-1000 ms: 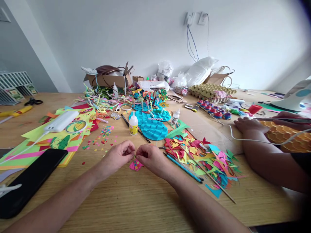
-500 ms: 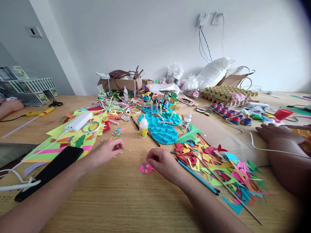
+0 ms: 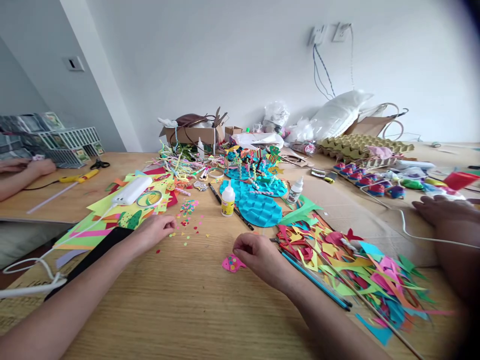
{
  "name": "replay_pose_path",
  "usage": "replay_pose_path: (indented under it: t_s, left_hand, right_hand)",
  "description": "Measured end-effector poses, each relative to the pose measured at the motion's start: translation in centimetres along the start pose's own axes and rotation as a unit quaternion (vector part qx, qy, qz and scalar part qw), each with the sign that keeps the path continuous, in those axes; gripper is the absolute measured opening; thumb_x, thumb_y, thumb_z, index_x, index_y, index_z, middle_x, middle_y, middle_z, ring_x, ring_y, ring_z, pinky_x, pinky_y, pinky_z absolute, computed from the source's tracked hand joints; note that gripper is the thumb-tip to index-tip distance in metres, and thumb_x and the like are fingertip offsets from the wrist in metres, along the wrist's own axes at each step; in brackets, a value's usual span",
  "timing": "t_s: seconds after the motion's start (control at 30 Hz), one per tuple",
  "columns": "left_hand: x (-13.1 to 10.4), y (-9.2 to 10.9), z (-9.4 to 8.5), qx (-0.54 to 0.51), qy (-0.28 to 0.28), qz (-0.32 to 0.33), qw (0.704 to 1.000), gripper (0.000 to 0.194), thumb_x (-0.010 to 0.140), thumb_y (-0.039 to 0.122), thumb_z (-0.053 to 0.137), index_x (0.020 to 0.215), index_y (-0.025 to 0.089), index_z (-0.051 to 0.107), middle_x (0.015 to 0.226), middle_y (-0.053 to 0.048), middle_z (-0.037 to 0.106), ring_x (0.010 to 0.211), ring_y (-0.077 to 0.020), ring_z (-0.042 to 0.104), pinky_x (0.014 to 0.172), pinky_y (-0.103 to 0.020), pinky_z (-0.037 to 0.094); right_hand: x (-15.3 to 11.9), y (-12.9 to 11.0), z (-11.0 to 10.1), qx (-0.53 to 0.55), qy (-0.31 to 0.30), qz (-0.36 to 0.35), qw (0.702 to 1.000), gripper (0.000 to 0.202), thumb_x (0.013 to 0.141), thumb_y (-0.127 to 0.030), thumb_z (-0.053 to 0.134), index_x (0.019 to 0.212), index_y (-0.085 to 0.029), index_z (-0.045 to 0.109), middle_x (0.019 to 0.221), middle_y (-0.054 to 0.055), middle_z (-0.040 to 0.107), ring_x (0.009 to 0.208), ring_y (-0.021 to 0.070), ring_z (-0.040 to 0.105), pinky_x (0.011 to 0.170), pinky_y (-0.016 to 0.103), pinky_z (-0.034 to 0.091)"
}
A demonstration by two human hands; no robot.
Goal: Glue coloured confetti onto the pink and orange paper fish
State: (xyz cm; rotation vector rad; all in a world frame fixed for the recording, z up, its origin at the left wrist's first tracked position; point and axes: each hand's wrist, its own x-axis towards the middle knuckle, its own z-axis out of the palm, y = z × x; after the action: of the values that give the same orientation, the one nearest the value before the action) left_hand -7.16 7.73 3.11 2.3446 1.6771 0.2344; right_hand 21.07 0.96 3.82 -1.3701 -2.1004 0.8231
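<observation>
A small pink paper fish (image 3: 230,264) with coloured dots lies flat on the table. My right hand (image 3: 258,257) rests at its tail end, thumb and fingers curled together; whatever is between them is hidden. My left hand (image 3: 157,231) hovers low at the edge of many tiny paper dots (image 3: 188,207), its fingertips pinched, and I cannot make out what they hold. Beyond the hands stands a white glue bottle (image 3: 227,201) with a yellow label. Behind it are blue painted discs (image 3: 259,209) bearing paper fish and twisted stems.
Coloured paper scraps (image 3: 337,250), blue pencils (image 3: 318,282) and a thin stick lie right. At left are paper sheets (image 3: 90,230), a white power bank (image 3: 133,191) and a black phone (image 3: 93,257). Co-workers' hands show at far right (image 3: 446,212) and far left (image 3: 39,166).
My left hand has moved left, uncovering more scattered dots on the table. The right hand stays by the fish. The view has turned slightly left.
</observation>
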Motion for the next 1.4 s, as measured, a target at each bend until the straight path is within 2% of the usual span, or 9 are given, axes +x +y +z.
replay_pose_path:
  t_s: [0.23, 0.57, 0.87, 1.0, 1.13, 1.4]
  left_hand:
    - [1.6, 0.7, 0.4, 0.055, 0.0, 0.04, 0.998, 0.015, 0.073, 0.017, 0.045, 0.067, 0.02, 0.059, 0.072, -0.002, 0.058, 0.072, -0.0174, 0.052, 0.062, -0.025, 0.033]
    - [1.9, 0.6, 0.4, 0.069, -0.028, 0.055, 0.996, 0.016, 0.074, 0.017, 0.043, 0.063, 0.019, 0.053, 0.067, -0.001, 0.055, 0.067, -0.0167, 0.049, 0.059, -0.024, 0.031]
    - [1.8, -0.1, -1.2, 0.056, 0.004, 0.011, 0.998, 0.016, 0.074, 0.021, 0.039, 0.065, 0.02, 0.053, 0.06, 0.002, 0.056, 0.054, -0.0135, 0.049, 0.05, -0.022, 0.031]
    - [2.1, -0.2, -1.6, 0.06, 0.016, 0.008, 0.998, 0.018, 0.073, 0.02, 0.04, 0.07, 0.021, 0.058, 0.072, 0.0, 0.062, 0.067, -0.016, 0.055, 0.058, -0.023, 0.036]
    - [2.3, 0.3, -1.3, 0.063, 0.003, 0.025, 0.998, 0.021, 0.071, 0.016, 0.042, 0.076, 0.021, 0.062, 0.078, -0.001, 0.065, 0.074, -0.0168, 0.056, 0.064, -0.023, 0.038]
    - [2.9, 0.6, 0.1, 0.076, -0.018, 0.026, 0.997, 0.019, 0.069, 0.013, 0.046, 0.074, 0.019, 0.064, 0.072, -0.002, 0.064, 0.067, -0.0169, 0.056, 0.058, -0.023, 0.035]
  right_hand:
    - [-0.1, -0.3, -0.4, -0.012, -0.002, 0.008, 1.0, 0.014, 0.069, -0.008, 0.048, 0.063, -0.015, 0.058, 0.054, -0.003, 0.053, 0.05, 0.0073, 0.044, 0.047, 0.017, 0.03]
    - [0.0, -0.3, -0.6, -0.019, -0.001, 0.009, 1.0, 0.014, 0.069, -0.007, 0.049, 0.063, -0.015, 0.059, 0.054, -0.003, 0.053, 0.049, 0.0071, 0.045, 0.047, 0.017, 0.031]
    - [0.0, 0.0, -0.5, -0.016, 0.002, 0.001, 1.0, 0.014, 0.07, -0.009, 0.047, 0.064, -0.016, 0.058, 0.055, -0.002, 0.056, 0.05, 0.0085, 0.047, 0.046, 0.018, 0.031]
    - [0.1, 0.2, -0.4, -0.02, 0.006, -0.005, 1.0, 0.015, 0.07, -0.01, 0.047, 0.064, -0.016, 0.058, 0.058, -0.001, 0.057, 0.053, 0.0091, 0.048, 0.047, 0.018, 0.032]
    - [0.1, 0.3, -0.4, -0.019, 0.006, -0.012, 1.0, 0.014, 0.069, -0.009, 0.047, 0.064, -0.015, 0.058, 0.058, -0.001, 0.057, 0.054, 0.009, 0.048, 0.048, 0.018, 0.032]
    - [0.0, 0.1, -0.4, -0.032, -0.001, -0.008, 0.999, 0.014, 0.069, -0.009, 0.047, 0.063, -0.015, 0.058, 0.058, -0.001, 0.057, 0.054, 0.0091, 0.048, 0.048, 0.018, 0.031]
